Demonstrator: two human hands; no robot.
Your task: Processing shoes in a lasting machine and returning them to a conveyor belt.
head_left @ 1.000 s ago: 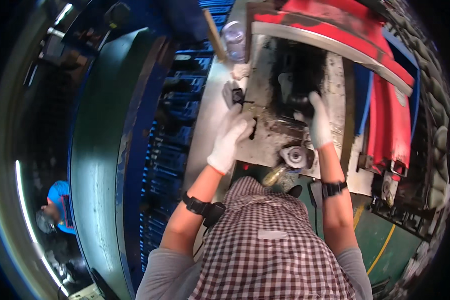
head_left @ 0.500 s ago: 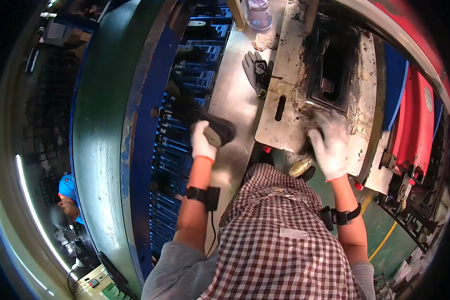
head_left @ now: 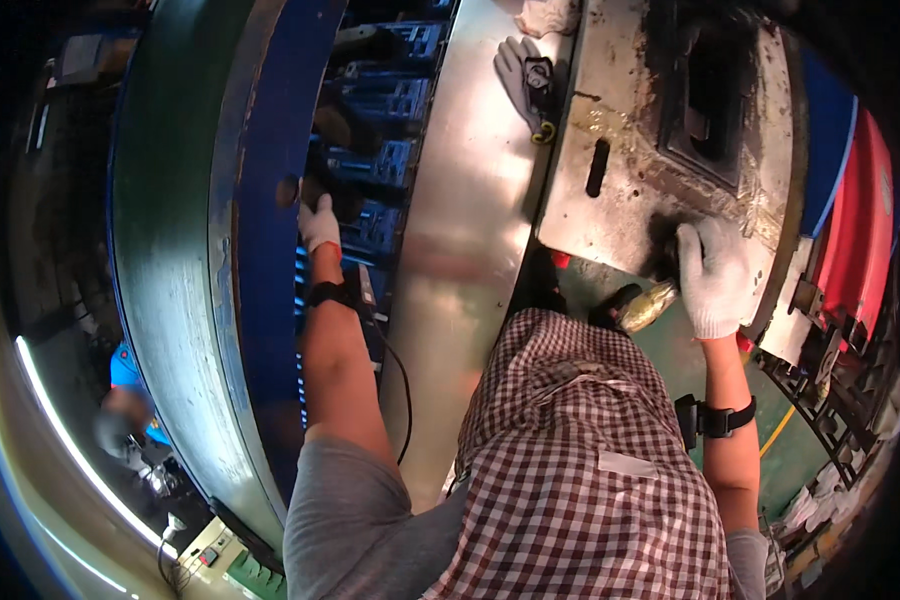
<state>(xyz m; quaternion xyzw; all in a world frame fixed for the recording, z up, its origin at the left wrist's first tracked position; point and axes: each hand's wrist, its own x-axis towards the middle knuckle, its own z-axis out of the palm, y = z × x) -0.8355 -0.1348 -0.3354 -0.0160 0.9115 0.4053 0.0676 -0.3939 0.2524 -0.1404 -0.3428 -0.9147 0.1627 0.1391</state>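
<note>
My left hand [head_left: 320, 225], in a white glove, is over the blue rack at the left with its fingers closed. It grips what looks like a dark shoe [head_left: 315, 190], mostly lost in the shadow there. My right hand [head_left: 715, 275], also gloved in white, rests on the near right part of the stained metal plate [head_left: 580, 215]. Its thumb stands apart from the bent fingers, and I see nothing held in it. A dark patch lies on the plate beside the thumb. Below the plate's near edge is a yellowish, shiny wrapped thing [head_left: 648, 306].
A rectangular dark opening [head_left: 710, 100] is set in the plate. On the metal ledge [head_left: 460, 200] lie a grey glove [head_left: 515, 80] and a black device [head_left: 539, 78]. A blue beam [head_left: 270, 170] edges the rack. Another person [head_left: 130, 395] is at far left; red machinery [head_left: 855, 230] is at right.
My left hand has moved left from above the ledge to the rack with the dark shoe. My right hand's spread fingers have drawn in on the plate. The whole view has shifted.
</note>
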